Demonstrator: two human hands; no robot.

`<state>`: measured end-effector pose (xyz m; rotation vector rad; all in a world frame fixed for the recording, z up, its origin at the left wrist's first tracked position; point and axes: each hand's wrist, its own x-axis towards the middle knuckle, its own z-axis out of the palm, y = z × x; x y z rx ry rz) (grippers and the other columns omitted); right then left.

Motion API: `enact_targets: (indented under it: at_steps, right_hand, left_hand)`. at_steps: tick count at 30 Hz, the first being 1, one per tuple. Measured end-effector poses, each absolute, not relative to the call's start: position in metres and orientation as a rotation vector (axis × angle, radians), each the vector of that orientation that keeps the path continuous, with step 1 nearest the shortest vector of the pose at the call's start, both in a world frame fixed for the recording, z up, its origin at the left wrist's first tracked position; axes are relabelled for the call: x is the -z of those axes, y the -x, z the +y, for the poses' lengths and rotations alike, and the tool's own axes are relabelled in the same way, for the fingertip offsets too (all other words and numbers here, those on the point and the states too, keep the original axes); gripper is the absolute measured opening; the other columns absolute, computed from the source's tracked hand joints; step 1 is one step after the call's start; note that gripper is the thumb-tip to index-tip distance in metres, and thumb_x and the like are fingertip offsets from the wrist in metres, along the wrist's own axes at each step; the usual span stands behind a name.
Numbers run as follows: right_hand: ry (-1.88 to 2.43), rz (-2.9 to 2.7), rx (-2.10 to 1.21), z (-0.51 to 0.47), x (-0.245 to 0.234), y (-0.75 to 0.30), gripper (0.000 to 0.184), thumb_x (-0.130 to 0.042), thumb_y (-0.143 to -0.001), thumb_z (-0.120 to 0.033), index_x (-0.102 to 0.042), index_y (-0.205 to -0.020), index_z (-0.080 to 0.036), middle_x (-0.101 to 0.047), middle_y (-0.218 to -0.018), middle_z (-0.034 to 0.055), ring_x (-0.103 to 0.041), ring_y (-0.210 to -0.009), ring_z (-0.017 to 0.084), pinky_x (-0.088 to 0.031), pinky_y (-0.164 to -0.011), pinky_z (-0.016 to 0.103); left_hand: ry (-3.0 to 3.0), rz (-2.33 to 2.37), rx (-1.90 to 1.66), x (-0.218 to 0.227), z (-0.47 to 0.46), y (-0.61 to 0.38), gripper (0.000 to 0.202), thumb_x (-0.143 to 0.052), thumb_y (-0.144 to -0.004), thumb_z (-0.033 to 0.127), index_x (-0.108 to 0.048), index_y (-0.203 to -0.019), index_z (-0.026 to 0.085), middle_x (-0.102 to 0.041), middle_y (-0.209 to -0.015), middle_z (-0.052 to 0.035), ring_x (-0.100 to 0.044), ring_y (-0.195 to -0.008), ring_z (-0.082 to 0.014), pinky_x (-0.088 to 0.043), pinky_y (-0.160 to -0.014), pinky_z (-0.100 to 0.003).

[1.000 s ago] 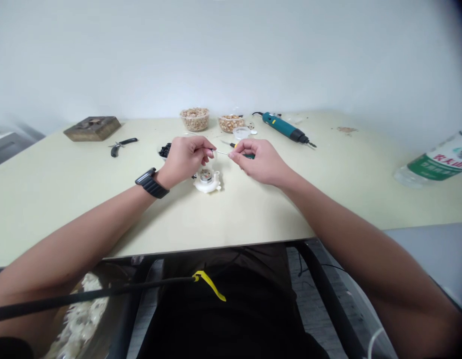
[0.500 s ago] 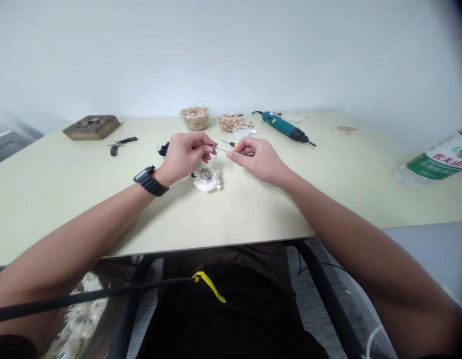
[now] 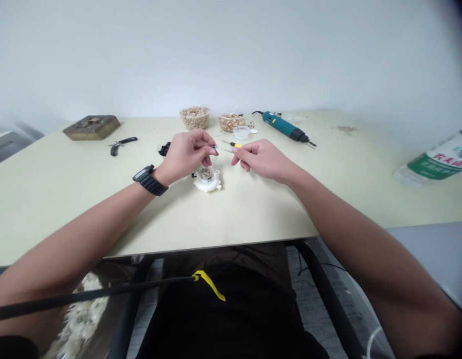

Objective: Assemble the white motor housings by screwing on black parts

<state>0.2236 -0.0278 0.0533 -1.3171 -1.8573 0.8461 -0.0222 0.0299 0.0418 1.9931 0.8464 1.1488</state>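
A pale cream counter stands against a plain white wall. Both forearms reach forward over it, the left hand just above a white plastic housing with a round metal part in it. Its fingers pinch a thin steel shaft. The right hand lies just beside the shaft, its fingers slightly curled; whether they hold anything cannot be told.

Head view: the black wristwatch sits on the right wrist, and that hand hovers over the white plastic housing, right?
No: the head view shows the black wristwatch on the left wrist; that left hand hovers over the white plastic housing.
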Motion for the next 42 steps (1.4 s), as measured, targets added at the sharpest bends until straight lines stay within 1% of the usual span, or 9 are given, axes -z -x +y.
enact_targets:
  at_steps: [4,8,16,21,24,28,31,36,42]
  right_hand:
    - [1.307,-1.904,-0.908,-0.025,-0.052,-0.227,0.066,-0.066,-0.104,-0.08,-0.086,-0.092,-0.019,-0.068,-0.068,0.0017,-0.041,-0.053,0.012,-0.033,-0.057,0.036]
    - [1.259,-1.931,-0.915,-0.026,-0.053,-0.227,0.067,-0.069,-0.1,-0.083,-0.084,-0.086,-0.02,-0.063,-0.062,-0.001,-0.04,-0.052,0.011,-0.033,-0.056,0.034]
    - [1.178,-1.986,-0.441,-0.029,-0.048,-0.224,0.03,-0.076,-0.1,-0.044,-0.084,-0.084,-0.02,-0.066,-0.069,0.0008,-0.054,-0.068,0.017,-0.036,-0.068,0.036]
    - [1.065,-1.92,-0.314,-0.03,-0.043,-0.22,0.017,-0.079,-0.095,-0.036,-0.087,-0.09,-0.021,-0.08,-0.087,0.0041,-0.069,-0.084,0.022,-0.046,-0.082,0.037]
    - [1.148,-1.914,-0.288,-0.031,-0.044,-0.217,0.024,-0.076,-0.098,-0.038,-0.083,-0.082,-0.02,-0.078,-0.083,0.0044,-0.066,-0.082,0.021,-0.045,-0.08,0.037]
    - [1.3,-1.971,-0.292,-0.031,-0.048,-0.216,0.045,-0.063,-0.108,-0.042,-0.068,-0.068,-0.021,-0.058,-0.063,0.0007,-0.05,-0.066,0.017,-0.036,-0.071,0.037]
    - [1.287,-1.99,-0.272,-0.031,-0.047,-0.216,0.041,-0.068,-0.105,-0.041,-0.061,-0.07,-0.022,-0.058,-0.067,0.0,-0.048,-0.068,0.017,-0.034,-0.071,0.037]
    - [1.232,-1.918,-0.309,-0.028,-0.042,-0.216,0.024,-0.08,-0.094,-0.035,-0.066,-0.081,-0.021,-0.069,-0.078,0.0013,-0.055,-0.075,0.018,-0.038,-0.073,0.035]
    - [1.118,-1.849,-0.393,-0.027,-0.041,-0.217,0.024,-0.084,-0.086,-0.032,-0.062,-0.079,-0.023,-0.07,-0.081,0.0015,-0.058,-0.079,0.019,-0.044,-0.077,0.036]
  left_hand:
    - [-2.008,0.815,-1.192,-0.038,0.031,0.022,0.011,-0.079,-0.089,0.013,-0.071,-0.083,0.019,-0.081,-0.076,-0.0057,-0.078,-0.059,-0.0176,-0.065,-0.055,-0.026]
    - [-2.039,0.812,-1.239,-0.034,0.03,0.021,0.012,-0.077,-0.085,0.011,-0.071,-0.079,0.019,-0.08,-0.072,-0.0044,-0.077,-0.058,-0.0162,-0.062,-0.052,-0.024]
    - [-2.029,0.827,-1.236,-0.036,0.028,0.021,0.013,-0.074,-0.083,0.008,-0.071,-0.077,0.019,-0.079,-0.072,-0.0042,-0.076,-0.057,-0.0155,-0.062,-0.051,-0.024]
    - [-2.009,0.856,-1.232,-0.04,0.027,0.021,0.015,-0.073,-0.083,0.004,-0.071,-0.076,0.017,-0.077,-0.067,-0.0027,-0.075,-0.055,-0.0148,-0.061,-0.051,-0.022]
    - [-1.987,0.872,-1.219,-0.039,0.026,0.018,0.015,-0.072,-0.083,0.003,-0.071,-0.077,0.017,-0.078,-0.069,-0.0025,-0.075,-0.055,-0.0141,-0.059,-0.051,-0.02]
    - [-1.975,0.887,-1.213,-0.038,0.025,0.017,0.016,-0.072,-0.083,0.002,-0.071,-0.077,0.017,-0.078,-0.07,-0.0022,-0.074,-0.054,-0.0133,-0.058,-0.049,-0.02]
    - [-1.97,0.894,-1.21,-0.039,0.025,0.019,0.017,-0.072,-0.083,0.001,-0.071,-0.077,0.016,-0.078,-0.069,-0.0023,-0.074,-0.054,-0.0128,-0.058,-0.05,-0.018]
    - [-1.95,0.888,-1.198,-0.041,0.024,0.02,0.018,-0.073,-0.083,0.0,-0.07,-0.078,0.016,-0.078,-0.068,-0.0023,-0.074,-0.055,-0.0128,-0.059,-0.051,-0.019]
    - [-1.956,0.881,-1.19,-0.042,0.024,0.02,0.018,-0.073,-0.083,0.0,-0.069,-0.077,0.016,-0.078,-0.068,-0.0024,-0.073,-0.054,-0.0126,-0.058,-0.05,-0.019]
